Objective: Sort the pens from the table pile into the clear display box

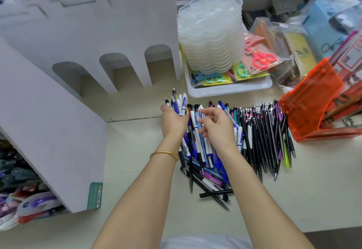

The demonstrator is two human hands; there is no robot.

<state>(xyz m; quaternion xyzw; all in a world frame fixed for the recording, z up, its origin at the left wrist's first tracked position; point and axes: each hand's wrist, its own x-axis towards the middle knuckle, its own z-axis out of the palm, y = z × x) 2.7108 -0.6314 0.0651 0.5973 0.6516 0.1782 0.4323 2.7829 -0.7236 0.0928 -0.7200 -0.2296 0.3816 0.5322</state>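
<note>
Pens in grip: the left hand [173, 120] clasps a bundle of white-and-blue pens [181, 101]; their ends fan out past the fingers toward the far edge of the tabletop [137, 160].
Right hand: the right hand [217, 125] hovers just beside the left with its fingers curled over the pile. Whether it pinches a pen cannot be told.
Pen pile: the pen pile [260, 131] lies on the tabletop beneath both hands and spreads to the right. Blue-and-white pens lie under the hands, dark ones further right.
Long axis: most pens run from near edge to far edge, roughly in line with the held bundle.
Deciding relation: the loose matching pens lie directly under the right hand, so it is probably the feeder and the left the collector.
Box: an orange see-through box [311, 101] stands at the right edge, just beside the pile and nearer the right hand. It is possibly the display box, but this is uncertain.
Beyond: a white tray [231, 90] sits toward the far edge.
</note>
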